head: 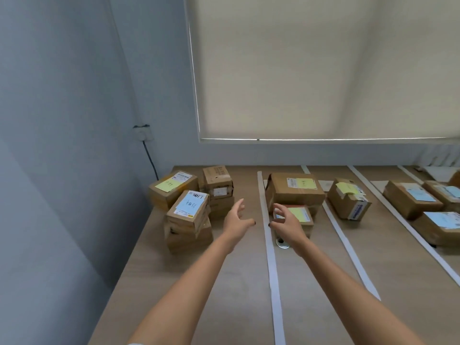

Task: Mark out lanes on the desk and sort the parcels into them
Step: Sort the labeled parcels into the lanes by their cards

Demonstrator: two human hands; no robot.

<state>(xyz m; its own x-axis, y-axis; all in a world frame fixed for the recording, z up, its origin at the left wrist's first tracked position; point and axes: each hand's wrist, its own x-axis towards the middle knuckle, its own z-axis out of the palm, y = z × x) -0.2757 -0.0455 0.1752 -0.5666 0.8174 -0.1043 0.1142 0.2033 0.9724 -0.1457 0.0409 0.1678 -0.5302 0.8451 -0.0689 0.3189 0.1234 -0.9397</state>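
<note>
- Bench [224, 282]: light wood top, ran into a room corner at upper left of frame; blue-grey wall [62, 120] on the left, cream roller blind [311, 70] fully down behind.
- Wall socket [143, 133] at left-centre, dark cable [150, 158] dropped from it behind the bench.
- White tape strips [272, 270] ran front to back, splitting the top into lanes; at least four strips visible.
- Left lane: cluster of brown parcels [189, 215], some stacked. Top one carried a pale blue note with handwriting, "701" or similar readable upside down; another behind had a yellow note, writing illegible.
- Second lane: large parcel [295, 191] with yellow note, small parcel [300, 216] in front of it, also yellow-noted.
- Third lane: one parcel [348, 201], yellow note plus printed shipping label, too small to read.
- Right edge: more parcels [410, 200] with blue notes.
- Left hand [236, 220]: grip released, fingers spread, hovering beside the left cluster, holding nothing.
- Right hand [286, 220]: fingers curled, half released, over the small parcel; contact couldn't be confirmed.
- Small round metal item [282, 242] sat on the bench under the right wrist.
</note>
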